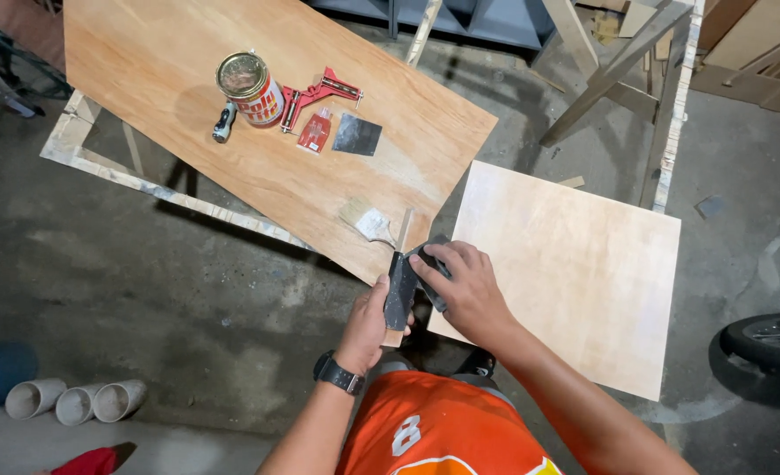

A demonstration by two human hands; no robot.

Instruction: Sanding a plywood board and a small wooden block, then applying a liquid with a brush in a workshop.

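The person is folding a dark sheet of sandpaper [405, 286] around a small wooden block [397, 332], just off the near corner of the plywood worktop [187, 105]. The left hand [368, 327] is closing around block and paper from below, while the right hand [465, 290] is pressing the loose flap down with bent fingers, probably to keep the wrap tight. A paintbrush [372, 224] is lying close by. Farther up, a tin can [249, 88] is standing upright, lid on, contents hidden.
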